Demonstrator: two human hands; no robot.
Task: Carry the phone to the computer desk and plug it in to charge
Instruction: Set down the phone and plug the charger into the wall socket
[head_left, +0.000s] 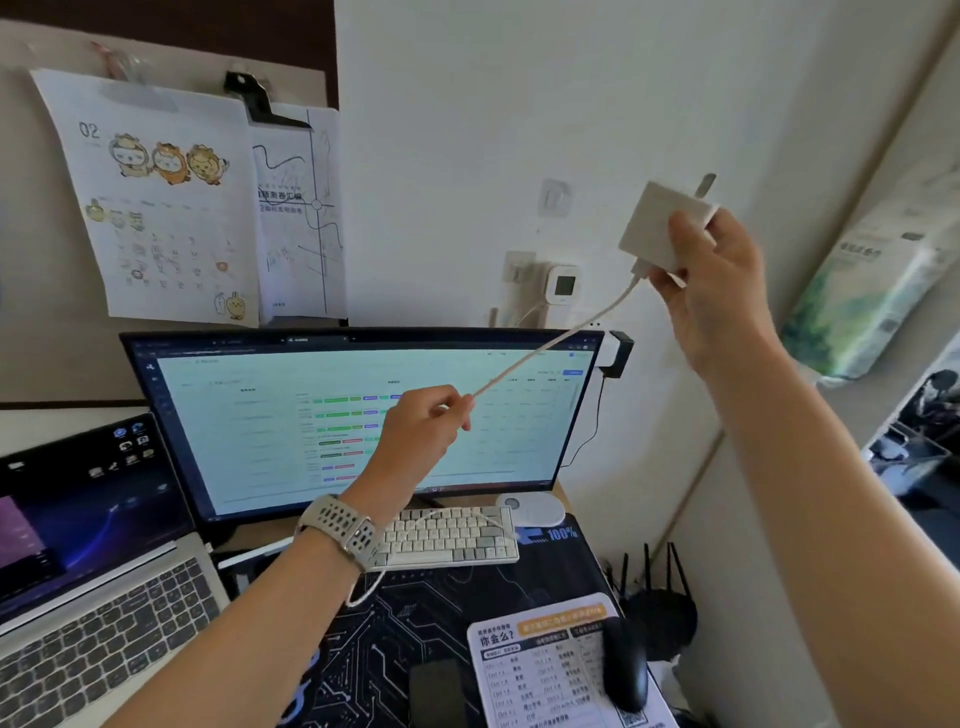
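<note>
My right hand (711, 291) holds a white charger block (657, 226) up in front of the wall, its prongs pointing up and to the right. A white cable (545, 345) runs from the block down to my left hand (421, 431), which pinches it in front of the monitor. The cable goes on past my left wrist and loops over the desk mat. A dark flat phone (439, 693) lies on the mat near the bottom edge. A wall socket (519, 270) sits above the monitor's right corner, left of the block.
A wide monitor (358, 421) stands at the back, with a white keyboard (447, 538) in front of it. A laptop (88, 571) is at the left. A black mouse (626, 670) rests on a printed sheet. A black adapter (618, 353) hangs right of the monitor. A router (657, 608) stands beside the desk.
</note>
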